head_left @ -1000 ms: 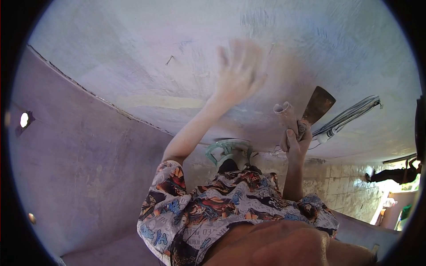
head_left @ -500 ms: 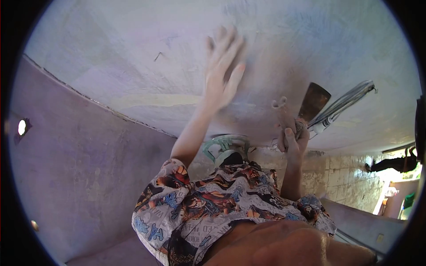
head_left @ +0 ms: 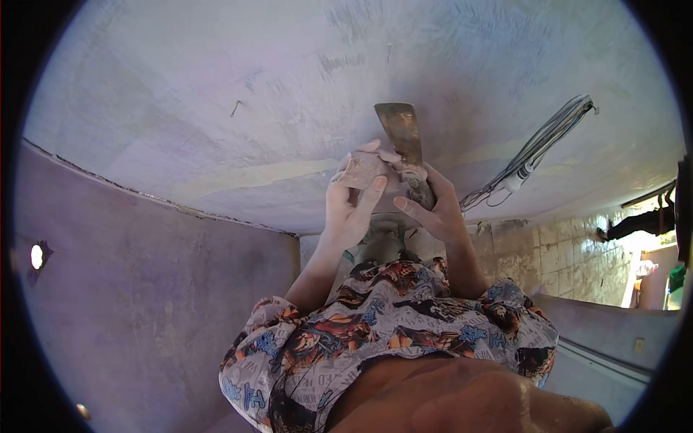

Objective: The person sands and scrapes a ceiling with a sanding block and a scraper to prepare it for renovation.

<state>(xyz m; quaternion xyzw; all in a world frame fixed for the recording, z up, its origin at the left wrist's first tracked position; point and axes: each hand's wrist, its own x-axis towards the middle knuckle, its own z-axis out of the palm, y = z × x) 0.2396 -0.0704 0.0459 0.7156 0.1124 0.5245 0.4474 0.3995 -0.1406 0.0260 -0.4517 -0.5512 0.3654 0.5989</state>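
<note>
My left hand [head_left: 348,209] pinches a worn, dusty sheet of sandpaper [head_left: 363,172] between thumb and fingers. Beside it, my right hand [head_left: 442,206] is wrapped round the handle of a putty knife [head_left: 401,130], its broad, stained blade pointing up and away. The two hands are close together, and the sandpaper's right edge comes near the knife's handle. Beyond both hands spreads a pale plastered surface [head_left: 289,94] with scratch marks and a yellowish streak. Pale dust coats my fingers.
A bundle of grey wires [head_left: 548,137] with a white fitting sticks out from the plastered surface at right. A purple wall [head_left: 144,252] stands at left. Below my hands is a greenish stool [head_left: 382,234]. Far right, a person in dark clothes [head_left: 642,225] stands near a bright opening.
My left hand has come down from the plastered surface and taken hold of the sandpaper, which was in my right hand. The right hand has moved left with the putty knife.
</note>
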